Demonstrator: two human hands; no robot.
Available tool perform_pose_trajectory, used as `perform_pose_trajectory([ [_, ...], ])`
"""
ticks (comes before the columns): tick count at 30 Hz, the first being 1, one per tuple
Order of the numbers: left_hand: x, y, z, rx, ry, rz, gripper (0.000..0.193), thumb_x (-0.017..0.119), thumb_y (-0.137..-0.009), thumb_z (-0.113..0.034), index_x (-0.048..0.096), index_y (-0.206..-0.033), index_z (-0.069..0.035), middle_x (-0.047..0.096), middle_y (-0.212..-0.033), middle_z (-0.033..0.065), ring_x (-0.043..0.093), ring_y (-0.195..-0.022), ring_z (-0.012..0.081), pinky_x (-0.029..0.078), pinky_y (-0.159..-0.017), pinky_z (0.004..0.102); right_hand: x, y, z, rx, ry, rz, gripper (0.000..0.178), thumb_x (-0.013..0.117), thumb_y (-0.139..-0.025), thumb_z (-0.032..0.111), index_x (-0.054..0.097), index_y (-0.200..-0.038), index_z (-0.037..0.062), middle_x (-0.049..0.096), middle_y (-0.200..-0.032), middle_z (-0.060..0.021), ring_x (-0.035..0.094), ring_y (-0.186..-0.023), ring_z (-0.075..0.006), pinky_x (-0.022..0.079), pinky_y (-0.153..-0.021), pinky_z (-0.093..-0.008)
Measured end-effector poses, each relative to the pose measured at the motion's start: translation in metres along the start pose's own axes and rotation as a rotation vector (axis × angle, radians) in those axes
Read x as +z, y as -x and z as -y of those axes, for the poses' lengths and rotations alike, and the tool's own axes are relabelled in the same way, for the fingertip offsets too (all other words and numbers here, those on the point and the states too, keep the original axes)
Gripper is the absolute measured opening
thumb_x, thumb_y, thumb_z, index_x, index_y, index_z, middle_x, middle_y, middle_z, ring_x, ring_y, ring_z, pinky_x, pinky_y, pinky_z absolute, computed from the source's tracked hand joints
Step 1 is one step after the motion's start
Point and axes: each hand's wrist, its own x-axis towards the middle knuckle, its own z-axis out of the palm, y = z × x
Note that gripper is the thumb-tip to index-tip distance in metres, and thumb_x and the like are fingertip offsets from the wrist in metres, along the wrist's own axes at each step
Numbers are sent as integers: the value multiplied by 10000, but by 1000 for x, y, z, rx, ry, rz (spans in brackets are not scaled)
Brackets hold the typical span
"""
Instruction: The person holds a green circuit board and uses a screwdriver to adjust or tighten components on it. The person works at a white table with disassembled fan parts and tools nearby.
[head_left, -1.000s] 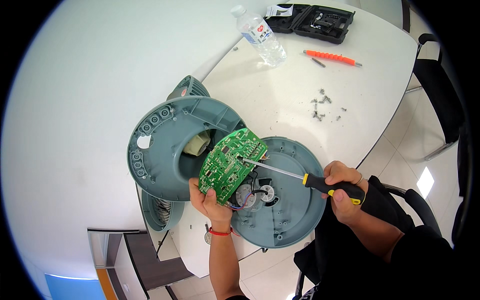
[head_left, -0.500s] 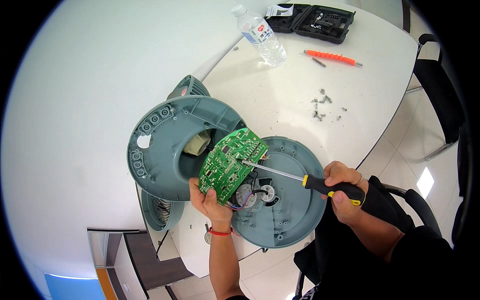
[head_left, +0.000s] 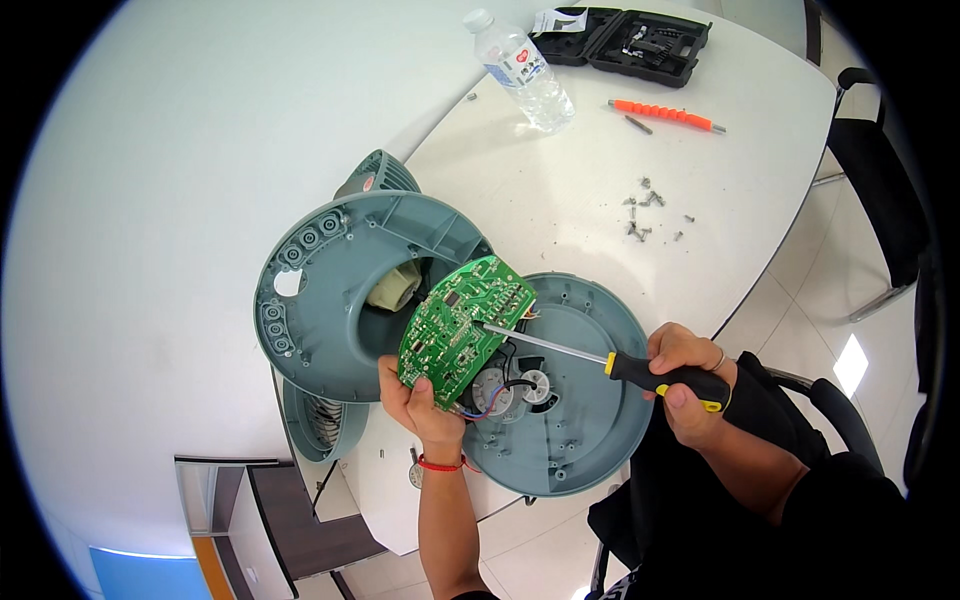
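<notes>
Though open, black case [head_left: 668,71] of bits [head_left: 650,44] beyond circuit board [head_left: 462,335]

A pale wall [head_left: 180,220] borders a white table [head_left: 745,170], with black chairs [head_left: 878,205] on light floor tiles [head_left: 805,265].

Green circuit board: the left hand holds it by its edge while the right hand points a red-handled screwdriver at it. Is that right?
Not quite: the head view shows the screwdriver with a black and yellow handle, not red. The left hand holds the board by its edge; the right hand points the screwdriver at it.
</notes>
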Motion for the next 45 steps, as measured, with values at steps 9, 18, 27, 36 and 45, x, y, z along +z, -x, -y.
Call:
perform_pose_trajectory([
  [9, 0, 0, -1, -16, 10, 12, 353, 632, -848, -332, 442, -841, -35, 497, -784, 26, 452, -711, 91, 387, -659, 231, 0, 0, 1, 3, 12, 5, 223, 684, -872, 182, 644, -1004, 6, 585, -736, -70, 508, -668, -146, 422, -701, -294],
  [18, 0, -2, 0, -9, 0, -4, 351, 624, -850, -335, 441, -836, -35, 487, -784, 22, 444, -703, 90, 377, -652, 229, -2, -2, 1, -31, 65, 30, 221, 691, -860, 186, 643, -989, 12, 580, -719, -72, 501, -661, -165, 426, -692, -306],
  [27, 0, 0, -1, -12, -16, 3, 384, 631, -851, -368, 451, -838, -29, 489, -786, 20, 441, -710, 94, 374, -661, 236, 0, 0, 0, -21, 18, 5, 220, 674, -885, 199, 643, -998, 13, 579, -734, -67, 523, -660, -147, 422, -692, -295],
  [36, 0, 1, -1, 25, -50, 10, 388, 619, -855, -376, 447, -827, -29, 491, -766, 22, 437, -696, 94, 368, -643, 237, 2, -1, 1, 5, -8, -13, 252, 674, -908, 261, 636, -1004, 31, 580, -733, -53, 527, -645, -124, 411, -717, -289],
  [45, 0, 3, -1, 63, -89, -9, 391, 604, -860, -382, 452, -825, -23, 503, -757, 30, 441, -689, 92, 369, -630, 242, 2, -3, 1, -5, 8, 15, 285, 685, -910, 312, 630, -1010, 51, 577, -725, -42, 538, -625, -116, 402, -735, -296],
])
